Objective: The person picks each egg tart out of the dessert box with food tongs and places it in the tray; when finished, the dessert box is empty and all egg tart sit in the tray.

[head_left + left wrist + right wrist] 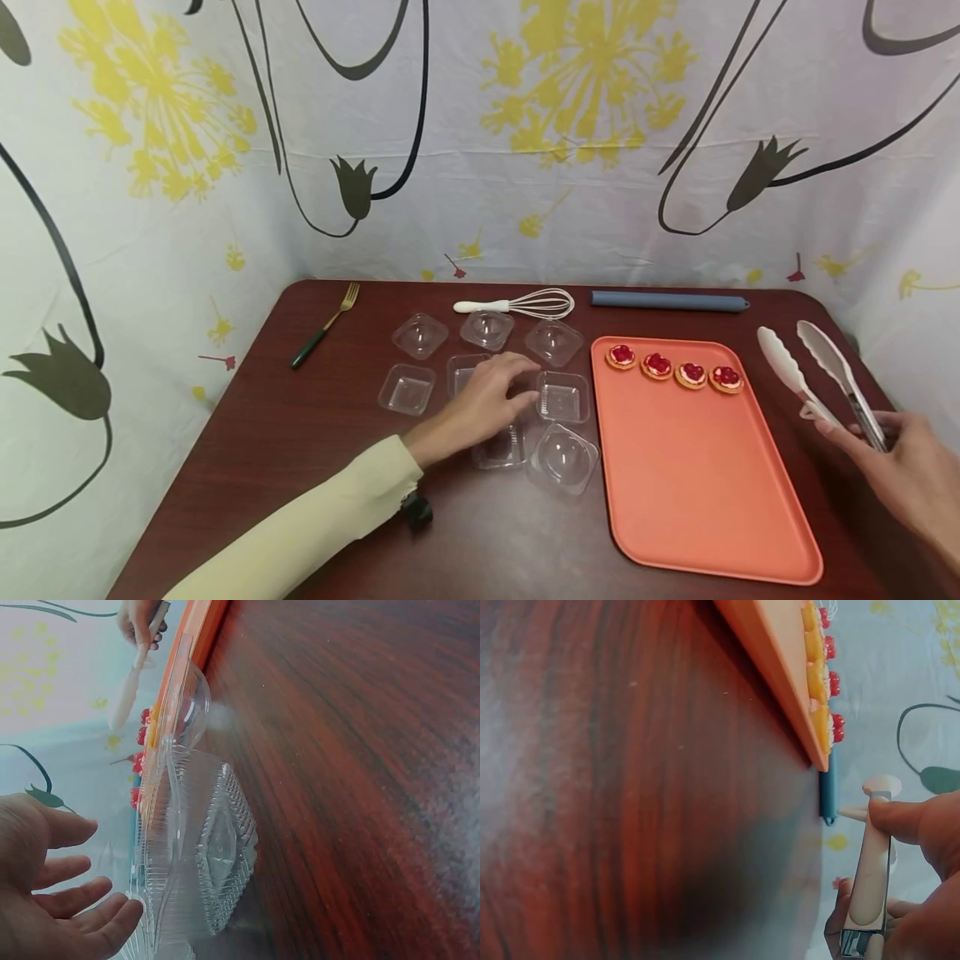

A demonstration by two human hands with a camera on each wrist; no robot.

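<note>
My left hand (487, 400) hovers over several clear plastic containers, its fingers spread and bent a little with nothing between them. A square container base (564, 398) lies just right of its fingertips, and a domed container (562, 458) sits nearer the front. In the left wrist view, ridged clear plastic (225, 855) stands beside the fingers. The hand partly covers the middle containers. At the right, my right hand (911, 467) grips white-tipped tongs (783, 362), whose arms are spread apart and hold nothing. Left of the tongs, four-sided orange tray (697, 483) carries several red-topped tarts (691, 375) along its far end.
A white whisk (517, 306) and a blue-grey rod (667, 301) lie along the table's back edge. To the left rests a fork (325, 325) with a green handle. A patterned cloth (465, 125) hangs behind the dark wooden table (247, 450).
</note>
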